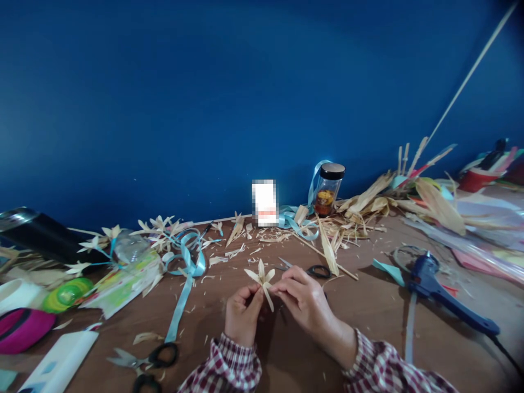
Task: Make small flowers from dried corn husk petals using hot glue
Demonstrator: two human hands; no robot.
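A pale flower (262, 277) with narrow pointed petals, seemingly made of dried corn husk, is held up above the table in front of me. My left hand (244, 312) pinches it from the left, thumb and forefinger together near its base. From the right, my right hand (305, 300) closes its fingertips on one petal's end. Scissors with black handles (319, 271) lie just behind my right hand, partly hidden by it. Another pair of black-handled scissors (145, 360) rests with spread blades to the left of my left sleeve.
A blue glue gun (444, 295) lies at right with its cord trailing off. Light-blue ribbon (184, 305) and finished husk flowers (161, 225) are at left. Dried husks (368, 199), a black-lidded jar (328, 188) and scraps line the blue wall (229, 98).
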